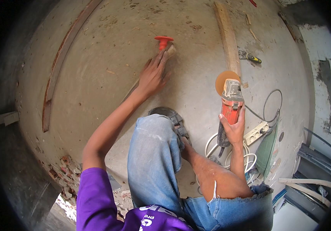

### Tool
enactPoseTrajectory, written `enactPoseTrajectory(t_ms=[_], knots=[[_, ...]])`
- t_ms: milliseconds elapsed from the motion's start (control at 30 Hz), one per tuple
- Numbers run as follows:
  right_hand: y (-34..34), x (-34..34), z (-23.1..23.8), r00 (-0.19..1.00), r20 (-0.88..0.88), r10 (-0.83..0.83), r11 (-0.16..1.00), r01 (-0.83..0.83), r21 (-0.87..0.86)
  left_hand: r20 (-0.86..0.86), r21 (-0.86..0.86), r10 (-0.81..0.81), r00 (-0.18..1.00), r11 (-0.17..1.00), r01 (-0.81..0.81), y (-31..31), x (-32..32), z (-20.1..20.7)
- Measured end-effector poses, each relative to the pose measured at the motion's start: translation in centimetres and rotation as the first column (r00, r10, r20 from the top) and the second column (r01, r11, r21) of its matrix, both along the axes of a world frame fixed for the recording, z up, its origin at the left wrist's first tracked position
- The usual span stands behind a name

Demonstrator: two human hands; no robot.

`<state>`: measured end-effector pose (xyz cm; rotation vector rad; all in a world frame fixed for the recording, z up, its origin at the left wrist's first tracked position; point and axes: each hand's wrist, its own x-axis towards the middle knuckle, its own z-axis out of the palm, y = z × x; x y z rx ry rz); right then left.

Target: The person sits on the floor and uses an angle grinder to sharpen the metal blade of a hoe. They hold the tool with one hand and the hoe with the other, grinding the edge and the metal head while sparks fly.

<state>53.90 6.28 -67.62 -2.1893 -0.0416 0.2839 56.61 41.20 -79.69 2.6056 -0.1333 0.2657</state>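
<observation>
My right hand (233, 129) is wrapped round the body of a red and grey angle grinder (231, 109). The grinder points away from me, with its round orange disc (224, 80) at the far end; whether the disc spins I cannot tell. Stretched forward, my left hand (154, 75) holds a narrow wooden strip (172, 51) from above, and most of the strip is hidden under the hand and forearm. Just beyond the fingertips is a red flanged, spool-shaped piece (163, 41); whether it touches the strip is unclear.
A long timber (227, 36) lies beyond the grinder, beside a putty knife (252, 57). White cable coils and a power strip (256, 133) are right of my right hand. Another long wooden strip (59, 63) lies left. Rubble (63, 173) lines the lower left.
</observation>
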Motion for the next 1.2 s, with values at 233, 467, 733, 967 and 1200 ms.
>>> enactPoseTrajectory(t_ms=[233, 467, 733, 967, 1200], knots=[[0.8, 0.3, 0.1, 1.0, -0.014, 0.018, 0.998, -0.017, 0.059, 0.015, -0.034, 0.057, 0.998, 0.998, -0.056, -0.2, 1.8, -0.8], [0.4, 0.4, 0.1, 0.999, 0.024, 0.029, 1.0, -0.029, 0.007, -0.314, 0.136, 0.242, 0.918, 0.968, -0.209, 2.0, -5.0, -0.8], [0.6, 0.6, -0.5, 0.999, -0.005, 0.048, 0.998, -0.048, 0.042, -0.338, 0.141, 0.357, 0.871, 0.934, -0.328, 0.4, 0.3, -0.3], [1.8, 1.0, 0.4, 0.996, 0.003, 0.084, 0.991, -0.083, 0.102, -0.41, 0.075, 0.373, 0.833, 0.923, -0.376, 0.2, 2.2, -0.7], [2.0, 1.0, -0.4, 0.991, 0.103, 0.086, 0.983, -0.101, 0.15, -0.454, -0.103, 0.344, 0.822, 0.896, -0.431, 2.0, 2.8, -2.5]])
